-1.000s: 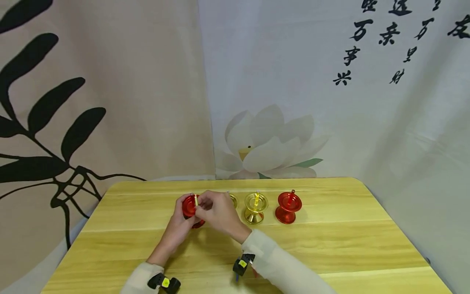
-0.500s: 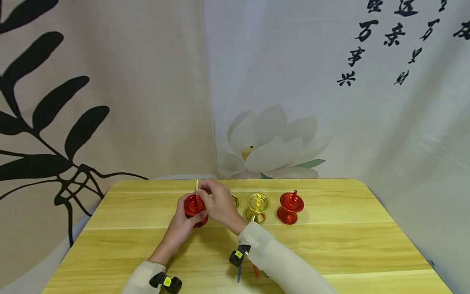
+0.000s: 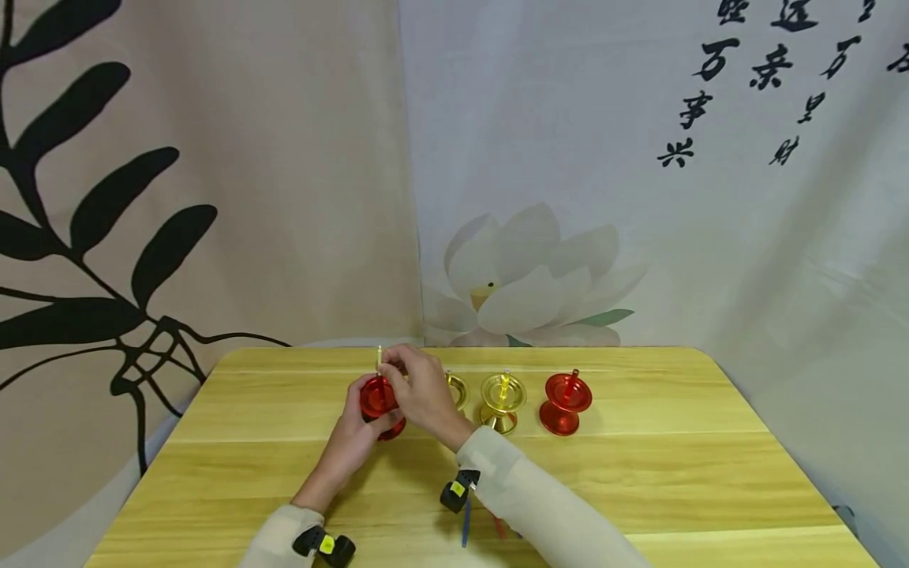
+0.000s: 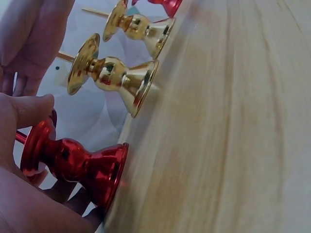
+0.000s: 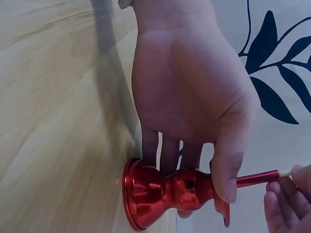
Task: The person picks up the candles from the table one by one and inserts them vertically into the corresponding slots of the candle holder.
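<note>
A shiny red candlestick stands on the table at the left end of a row. My left hand grips it, with the thumb at its dish and the fingers behind its waist, as the right wrist view shows. From the dish rises a thin red tube. Pinched in my right hand is a slim pale yellow stick, upright over the holder; its lower end meets the top of the tube in the right wrist view. Fingertips hide part of the stick.
To the right stand two gold candlesticks, the nearer one partly behind my right hand in the head view, then another red candlestick. A blue stick and a red stick lie near my right sleeve.
My right hand has lifted the yellow stick from in front of the red dish to the top of its tube. The left hand keeps its grip. The last half second shows little movement.
</note>
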Demonstrator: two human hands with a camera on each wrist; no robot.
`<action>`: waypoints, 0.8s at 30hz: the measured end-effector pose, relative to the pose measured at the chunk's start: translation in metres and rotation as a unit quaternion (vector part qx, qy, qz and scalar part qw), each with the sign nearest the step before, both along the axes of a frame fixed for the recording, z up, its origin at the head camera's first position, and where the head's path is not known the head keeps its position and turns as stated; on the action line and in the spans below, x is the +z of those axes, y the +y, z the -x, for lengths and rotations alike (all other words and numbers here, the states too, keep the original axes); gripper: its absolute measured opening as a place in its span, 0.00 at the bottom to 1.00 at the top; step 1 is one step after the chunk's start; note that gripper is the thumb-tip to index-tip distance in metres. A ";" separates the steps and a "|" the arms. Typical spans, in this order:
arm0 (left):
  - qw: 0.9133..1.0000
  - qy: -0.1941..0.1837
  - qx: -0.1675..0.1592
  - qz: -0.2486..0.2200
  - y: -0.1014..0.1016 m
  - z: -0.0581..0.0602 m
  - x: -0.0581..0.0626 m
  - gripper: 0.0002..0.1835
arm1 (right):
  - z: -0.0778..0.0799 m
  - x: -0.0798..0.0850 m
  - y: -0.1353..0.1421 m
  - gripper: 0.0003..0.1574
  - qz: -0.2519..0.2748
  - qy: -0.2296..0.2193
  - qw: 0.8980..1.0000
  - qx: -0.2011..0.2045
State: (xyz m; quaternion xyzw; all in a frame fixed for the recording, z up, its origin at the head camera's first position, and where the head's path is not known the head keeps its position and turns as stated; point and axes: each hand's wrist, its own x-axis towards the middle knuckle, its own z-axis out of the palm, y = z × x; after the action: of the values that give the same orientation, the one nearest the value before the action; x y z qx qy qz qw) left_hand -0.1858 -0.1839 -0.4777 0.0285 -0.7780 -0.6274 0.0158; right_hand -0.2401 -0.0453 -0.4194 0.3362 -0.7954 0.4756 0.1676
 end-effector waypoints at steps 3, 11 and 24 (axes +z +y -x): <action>1.000 0.002 0.001 0.000 0.000 0.001 -0.001 0.40 | 0.000 -0.001 0.000 0.03 0.001 0.000 1.000 0.001; 1.000 -0.001 0.005 0.004 0.001 0.001 -0.002 0.40 | 0.001 -0.001 0.000 0.03 -0.002 -0.003 1.000 0.000; 1.000 -0.004 0.005 0.010 0.000 0.001 -0.002 0.40 | 0.003 -0.004 -0.001 0.02 -0.007 0.019 1.000 0.001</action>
State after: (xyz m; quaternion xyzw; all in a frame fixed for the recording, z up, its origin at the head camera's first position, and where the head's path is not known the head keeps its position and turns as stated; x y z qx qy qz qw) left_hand -0.1865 -0.1841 -0.4799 0.0350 -0.7839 -0.6196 0.0165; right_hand -0.2432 -0.0468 -0.4237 0.3475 -0.7950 0.4636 0.1796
